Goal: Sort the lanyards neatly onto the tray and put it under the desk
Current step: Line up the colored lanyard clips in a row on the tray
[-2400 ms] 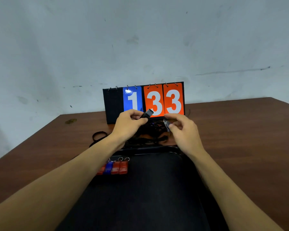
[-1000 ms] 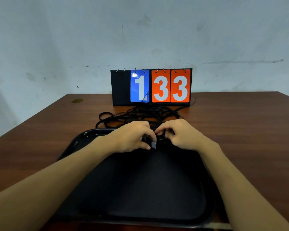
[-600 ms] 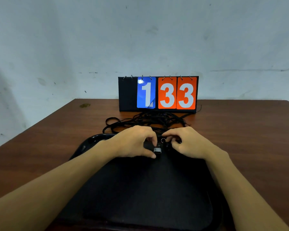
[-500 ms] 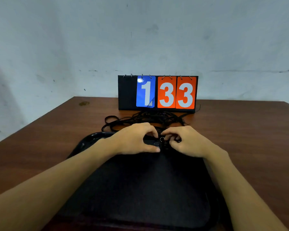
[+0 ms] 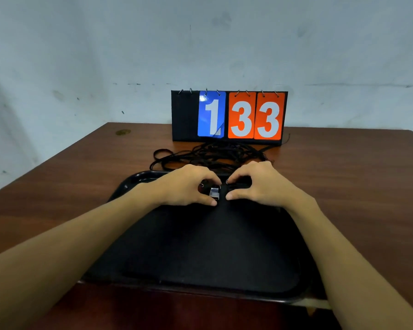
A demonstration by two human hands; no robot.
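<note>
Single head view, forward-down over desk, close above hands, facing wall.

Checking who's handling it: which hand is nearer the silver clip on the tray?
Left. The left hand curls around the silver clip, thumb and forefinger on either side of it. The right hand sits just right of it, across a small gap.

Two bare arms show, one over the left side of the tray and one over its right side. Each arm is long and smooth, wide by the tray's near rim and thinner at the wrist. The left grip and the right grip are bare hands with round knuckles.
</note>
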